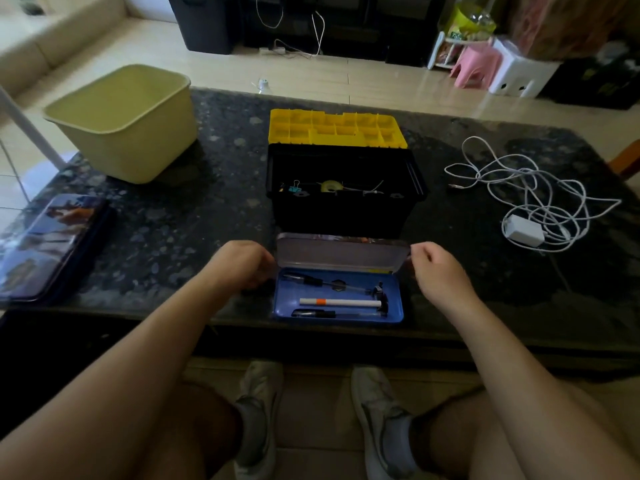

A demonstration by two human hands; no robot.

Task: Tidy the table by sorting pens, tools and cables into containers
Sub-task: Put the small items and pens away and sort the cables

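We look down on a dark, speckled stone table (207, 216). At its far left stands a pale yellow-green tub (121, 147). In the middle sits a black toolbox (346, 216), its yellow lid (337, 128) thrown back. Just in front of it, at the near edge, lies a blue pencil case (285, 304), open. A closed printed case (48, 244) lies at our near left. To the right is a tangled white cable (519, 188) with its charger (523, 231).
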